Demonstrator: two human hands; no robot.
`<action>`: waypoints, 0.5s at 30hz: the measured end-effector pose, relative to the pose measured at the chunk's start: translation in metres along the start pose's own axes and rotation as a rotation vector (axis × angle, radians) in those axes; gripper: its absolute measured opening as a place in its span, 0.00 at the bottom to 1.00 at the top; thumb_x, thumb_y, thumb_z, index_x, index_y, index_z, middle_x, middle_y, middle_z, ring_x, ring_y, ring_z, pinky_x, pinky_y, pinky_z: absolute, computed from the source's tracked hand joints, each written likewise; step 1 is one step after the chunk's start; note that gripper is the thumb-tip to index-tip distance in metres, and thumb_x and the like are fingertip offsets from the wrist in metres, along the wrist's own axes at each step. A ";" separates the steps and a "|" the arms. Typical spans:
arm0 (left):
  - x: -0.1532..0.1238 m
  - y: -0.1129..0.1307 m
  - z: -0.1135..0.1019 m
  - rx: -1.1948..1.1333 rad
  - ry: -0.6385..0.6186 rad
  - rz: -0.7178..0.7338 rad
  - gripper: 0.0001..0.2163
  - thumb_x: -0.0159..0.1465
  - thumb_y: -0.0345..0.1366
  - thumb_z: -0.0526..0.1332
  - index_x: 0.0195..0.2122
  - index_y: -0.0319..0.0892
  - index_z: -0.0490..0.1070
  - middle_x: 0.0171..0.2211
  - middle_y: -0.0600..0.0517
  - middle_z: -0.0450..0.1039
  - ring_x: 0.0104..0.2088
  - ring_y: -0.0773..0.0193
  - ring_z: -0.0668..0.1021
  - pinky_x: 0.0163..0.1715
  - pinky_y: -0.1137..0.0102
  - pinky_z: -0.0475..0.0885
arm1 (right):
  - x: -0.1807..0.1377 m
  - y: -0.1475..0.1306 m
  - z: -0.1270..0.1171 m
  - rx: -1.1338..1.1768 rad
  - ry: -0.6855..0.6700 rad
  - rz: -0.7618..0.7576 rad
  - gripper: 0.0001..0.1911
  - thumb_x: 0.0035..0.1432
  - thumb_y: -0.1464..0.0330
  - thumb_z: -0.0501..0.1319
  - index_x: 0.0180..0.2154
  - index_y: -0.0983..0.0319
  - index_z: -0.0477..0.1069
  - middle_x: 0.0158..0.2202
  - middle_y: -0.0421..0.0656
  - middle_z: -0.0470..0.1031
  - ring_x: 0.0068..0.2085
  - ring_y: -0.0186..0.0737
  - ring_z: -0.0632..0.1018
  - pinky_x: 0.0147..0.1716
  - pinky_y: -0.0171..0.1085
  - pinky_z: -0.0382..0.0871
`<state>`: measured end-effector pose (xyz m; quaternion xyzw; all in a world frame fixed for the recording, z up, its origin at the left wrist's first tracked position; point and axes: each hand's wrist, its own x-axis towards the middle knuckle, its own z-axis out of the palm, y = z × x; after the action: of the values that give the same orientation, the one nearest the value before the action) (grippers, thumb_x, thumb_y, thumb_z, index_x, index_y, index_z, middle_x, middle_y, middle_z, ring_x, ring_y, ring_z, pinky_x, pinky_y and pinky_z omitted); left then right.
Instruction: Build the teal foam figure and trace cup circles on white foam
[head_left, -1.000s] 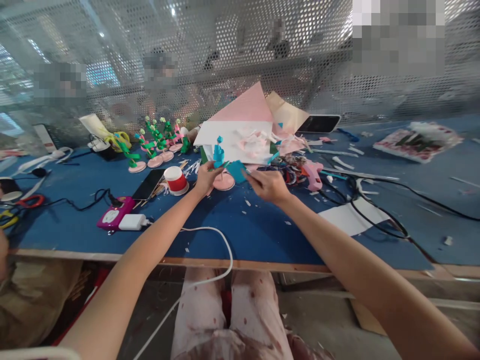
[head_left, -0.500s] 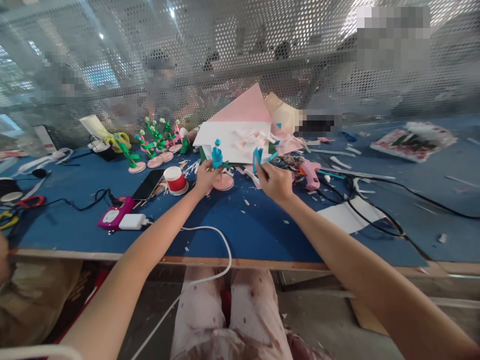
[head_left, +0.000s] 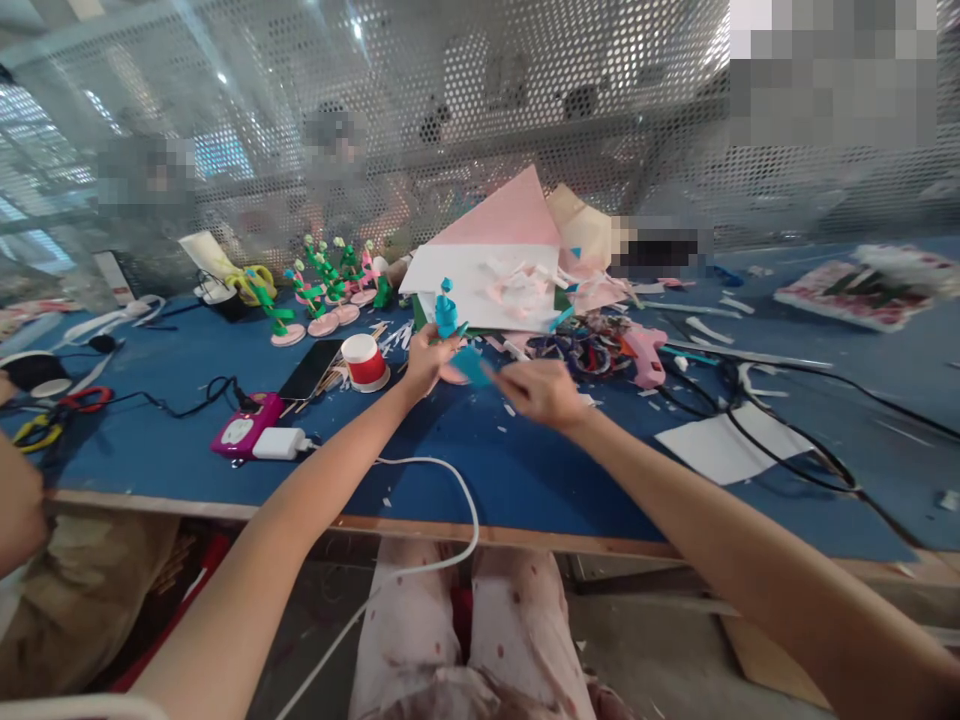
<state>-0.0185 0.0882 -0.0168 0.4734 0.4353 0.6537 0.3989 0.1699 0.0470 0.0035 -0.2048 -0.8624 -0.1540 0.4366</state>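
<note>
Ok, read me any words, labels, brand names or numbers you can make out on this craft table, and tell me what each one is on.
No text can be read anywhere in this view.
Red and white tape roll: no lettering shows.
Magenta device: a pale panel on top, too blurred to read.
White charger: no marking visible.
Printed sheet at far right: a pattern, too blurred to read.
Dark phone: screen blank.
</note>
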 end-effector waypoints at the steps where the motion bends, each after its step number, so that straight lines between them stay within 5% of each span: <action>1: -0.001 0.001 0.000 -0.006 -0.013 0.003 0.08 0.46 0.31 0.67 0.28 0.40 0.71 0.26 0.55 0.73 0.29 0.68 0.74 0.36 0.71 0.68 | 0.002 -0.006 0.000 0.020 -0.048 -0.134 0.20 0.63 0.65 0.50 0.19 0.61 0.64 0.15 0.38 0.64 0.18 0.28 0.63 0.22 0.31 0.54; 3: -0.001 0.002 0.000 -0.021 -0.029 0.008 0.07 0.46 0.31 0.67 0.27 0.40 0.71 0.26 0.56 0.73 0.29 0.68 0.74 0.35 0.71 0.68 | 0.004 -0.008 -0.002 -0.005 -0.085 -0.232 0.20 0.62 0.65 0.50 0.19 0.61 0.64 0.14 0.38 0.63 0.18 0.29 0.63 0.22 0.32 0.53; 7: 0.001 -0.003 -0.001 -0.045 -0.050 0.035 0.08 0.46 0.32 0.66 0.28 0.39 0.71 0.26 0.55 0.72 0.30 0.69 0.73 0.35 0.72 0.68 | 0.002 0.017 -0.008 -0.193 0.049 0.196 0.21 0.62 0.66 0.51 0.17 0.62 0.59 0.13 0.38 0.60 0.16 0.29 0.62 0.19 0.32 0.50; 9: 0.002 -0.005 -0.001 -0.027 -0.034 0.041 0.09 0.46 0.33 0.67 0.28 0.39 0.71 0.26 0.56 0.72 0.30 0.69 0.73 0.36 0.71 0.68 | 0.001 0.020 -0.009 -0.229 0.143 0.288 0.21 0.62 0.66 0.50 0.17 0.61 0.58 0.12 0.37 0.58 0.16 0.29 0.61 0.17 0.32 0.48; 13: -0.001 0.001 0.001 0.005 -0.024 0.014 0.09 0.45 0.33 0.68 0.27 0.39 0.71 0.25 0.55 0.72 0.30 0.68 0.73 0.36 0.71 0.68 | 0.007 -0.002 -0.005 -0.072 0.047 -0.242 0.21 0.63 0.68 0.50 0.17 0.62 0.59 0.14 0.36 0.61 0.17 0.28 0.62 0.20 0.31 0.53; 15: -0.003 0.004 0.001 0.006 -0.027 0.011 0.09 0.45 0.34 0.68 0.27 0.39 0.71 0.26 0.54 0.73 0.29 0.67 0.73 0.35 0.71 0.68 | 0.008 -0.003 -0.004 -0.090 0.035 -0.335 0.20 0.62 0.67 0.53 0.17 0.62 0.60 0.14 0.36 0.63 0.17 0.28 0.63 0.21 0.32 0.53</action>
<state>-0.0170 0.0845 -0.0131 0.4859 0.4292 0.6481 0.3997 0.1669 0.0441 0.0124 -0.0749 -0.8689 -0.2668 0.4101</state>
